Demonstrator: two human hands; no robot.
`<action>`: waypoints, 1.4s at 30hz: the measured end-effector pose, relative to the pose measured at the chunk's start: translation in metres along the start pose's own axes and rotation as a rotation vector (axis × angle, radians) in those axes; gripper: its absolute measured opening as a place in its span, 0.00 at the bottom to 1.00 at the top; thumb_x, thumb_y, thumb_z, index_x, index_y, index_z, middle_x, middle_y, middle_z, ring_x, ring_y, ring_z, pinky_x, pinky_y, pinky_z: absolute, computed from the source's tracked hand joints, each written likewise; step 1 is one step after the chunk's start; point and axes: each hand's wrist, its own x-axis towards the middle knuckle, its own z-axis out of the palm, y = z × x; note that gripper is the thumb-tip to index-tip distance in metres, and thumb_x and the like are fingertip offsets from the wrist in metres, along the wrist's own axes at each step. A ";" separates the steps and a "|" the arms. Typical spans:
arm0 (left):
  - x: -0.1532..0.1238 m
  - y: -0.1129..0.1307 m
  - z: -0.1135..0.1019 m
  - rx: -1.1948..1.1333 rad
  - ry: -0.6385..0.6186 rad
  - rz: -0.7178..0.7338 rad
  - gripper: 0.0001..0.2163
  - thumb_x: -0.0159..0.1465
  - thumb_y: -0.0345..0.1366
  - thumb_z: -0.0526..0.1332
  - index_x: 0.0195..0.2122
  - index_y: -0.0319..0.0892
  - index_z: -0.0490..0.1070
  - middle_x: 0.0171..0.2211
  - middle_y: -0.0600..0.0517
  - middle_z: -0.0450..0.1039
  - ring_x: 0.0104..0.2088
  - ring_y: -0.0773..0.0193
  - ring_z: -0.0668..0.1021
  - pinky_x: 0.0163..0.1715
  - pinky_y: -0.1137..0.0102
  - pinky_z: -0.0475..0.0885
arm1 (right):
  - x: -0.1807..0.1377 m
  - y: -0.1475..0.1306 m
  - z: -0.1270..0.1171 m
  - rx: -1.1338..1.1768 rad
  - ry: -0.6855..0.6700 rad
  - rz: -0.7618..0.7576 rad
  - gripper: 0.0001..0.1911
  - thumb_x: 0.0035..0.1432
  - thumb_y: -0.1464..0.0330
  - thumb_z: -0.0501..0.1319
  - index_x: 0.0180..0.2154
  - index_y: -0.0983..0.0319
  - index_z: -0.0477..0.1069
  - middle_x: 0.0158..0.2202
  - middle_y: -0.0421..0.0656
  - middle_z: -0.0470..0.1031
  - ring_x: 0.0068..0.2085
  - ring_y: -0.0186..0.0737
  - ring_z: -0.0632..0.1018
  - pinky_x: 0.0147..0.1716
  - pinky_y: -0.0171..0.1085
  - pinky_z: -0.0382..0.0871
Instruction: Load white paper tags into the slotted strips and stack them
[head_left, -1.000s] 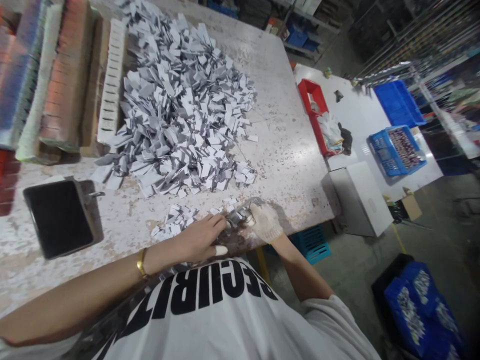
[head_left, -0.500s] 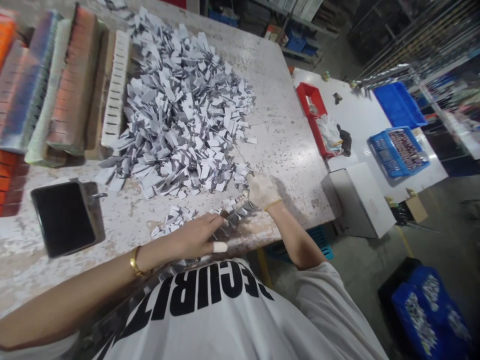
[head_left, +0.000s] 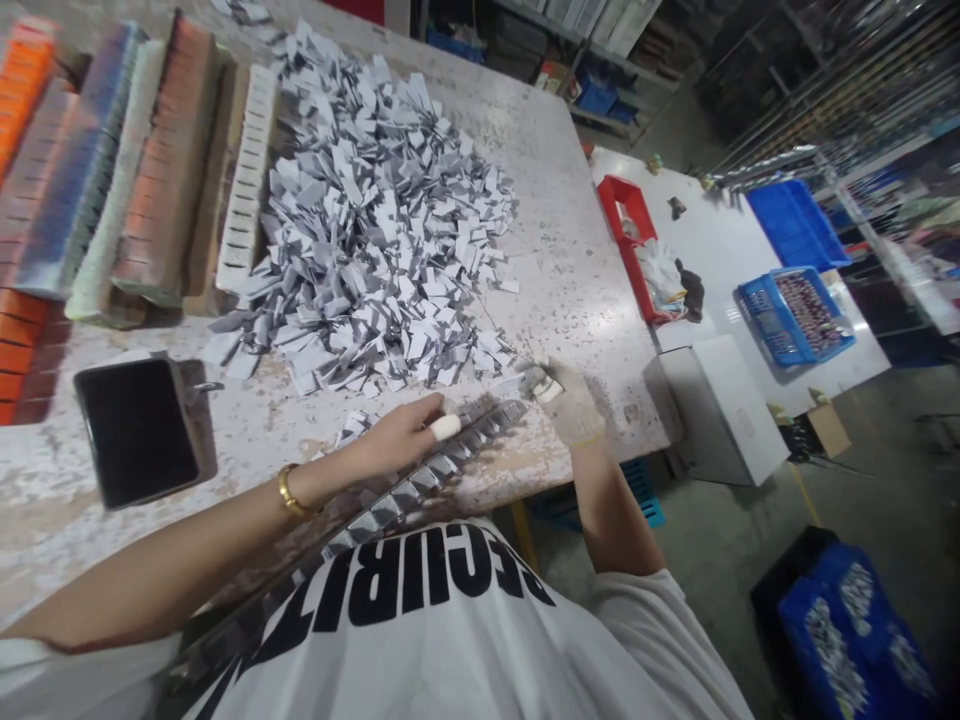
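- A speckled, worn white surface (head_left: 570,250) fills a cluttered workshop, with shelving and metal racks behind it.
- A long row of overlapping cards (head_left: 442,470) lies slanted evenly, running from the near edge of the surface down past the left wrist towards the shirt front.
- The right hand (head_left: 574,405), in a white knit glove, is closed around the row's far end; the fingers hide that end, so how many cards it pinches is hard to tell.
- The left hand (head_left: 397,435) is bare, its fingers together and lying just beside the row, with a white finger cot (head_left: 445,427) on one finger; whether it grips anything is unclear.
- A small scatter of loose cards (head_left: 352,428) lies just beyond the left hand, below a large heap of cards (head_left: 367,230).
- Long racked rows of cards (head_left: 169,165) and a white slotted rack (head_left: 247,180) stand beyond the heap.
- A black tablet (head_left: 135,430) lies to the left; a red tray (head_left: 626,240) and a blue crate (head_left: 795,315) sit on a second white table (head_left: 720,240).
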 end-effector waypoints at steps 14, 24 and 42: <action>0.012 0.027 0.014 -0.563 0.106 0.088 0.19 0.57 0.47 0.74 0.35 0.40 0.69 0.27 0.55 0.72 0.26 0.68 0.74 0.28 0.70 0.72 | -0.054 -0.037 0.022 0.008 0.001 -0.059 0.13 0.60 0.62 0.60 0.45 0.59 0.76 0.42 0.45 0.83 0.43 0.46 0.81 0.48 0.43 0.77; -0.001 0.027 0.022 -0.124 0.043 0.205 0.19 0.70 0.51 0.58 0.30 0.40 0.69 0.25 0.54 0.68 0.26 0.66 0.69 0.28 0.71 0.62 | -0.073 -0.030 0.031 0.028 0.104 -0.013 0.13 0.67 0.59 0.55 0.39 0.57 0.75 0.31 0.43 0.78 0.35 0.44 0.79 0.35 0.40 0.77; -0.025 0.050 0.030 0.039 -0.201 0.656 0.18 0.75 0.38 0.53 0.26 0.42 0.64 0.22 0.55 0.66 0.24 0.67 0.68 0.28 0.70 0.65 | -0.128 -0.023 0.044 0.229 -0.067 0.030 0.16 0.60 0.53 0.64 0.43 0.55 0.77 0.42 0.46 0.81 0.44 0.47 0.82 0.47 0.45 0.79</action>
